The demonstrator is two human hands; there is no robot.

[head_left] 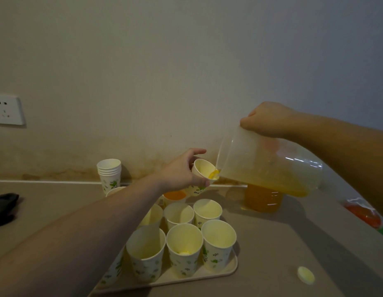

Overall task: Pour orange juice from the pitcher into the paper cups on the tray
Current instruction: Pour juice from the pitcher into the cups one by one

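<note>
My right hand [270,120] grips the handle of a clear plastic pitcher [261,166], tilted steeply to the left with orange juice pooled along its lower side. Juice runs from its spout into a paper cup [202,170] that my left hand [182,170] holds tilted in the air above the tray. The pale tray [225,272] carries several white paper cups with green leaf prints [184,249]. One cup at the tray's back [175,195] holds orange juice; the ones in front look almost empty.
A stack of spare paper cups [109,171] stands by the wall. An orange juice bottle [262,198] sits behind the pitcher, its yellow cap [306,275] on the counter at the right. A dark cloth [4,207] lies left, an orange packet [364,212] right.
</note>
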